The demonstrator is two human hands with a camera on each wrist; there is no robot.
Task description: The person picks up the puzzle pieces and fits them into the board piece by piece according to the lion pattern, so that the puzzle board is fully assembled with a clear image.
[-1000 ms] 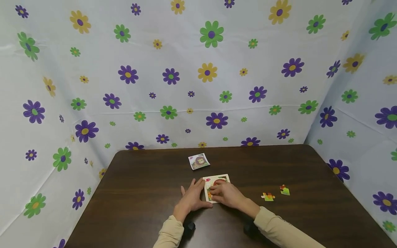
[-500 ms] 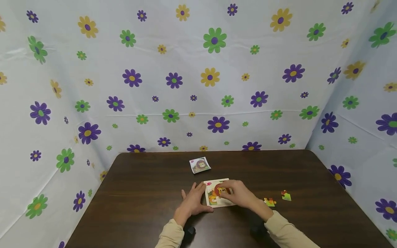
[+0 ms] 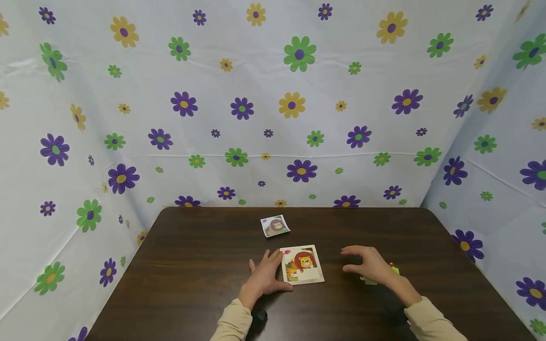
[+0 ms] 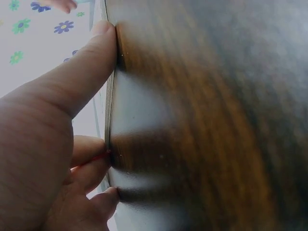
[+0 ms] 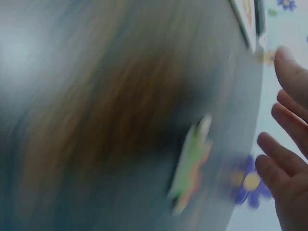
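A square wooden jigsaw tray lies mid-table in the head view, its lion picture filling the upper and left parts; pale wood shows at lower right. My left hand rests at its left edge, thumb and fingers spread, fingertips on the tabletop in the left wrist view. To the right, my right hand is over the table with fingers apart and nothing between them. Partly behind it are a green-and-yellow puzzle piece and another piece. The right wrist view shows a blurred piece below the fingers.
A small paper card with the same lion picture lies beyond the tray. The dark wooden table meets a flower-printed curtain at the back, with more curtain at both sides.
The right hand has left the tray and moved right toward the loose pieces, uncovering a lion-face piece in the tray. The left hand stays at the tray's edge.
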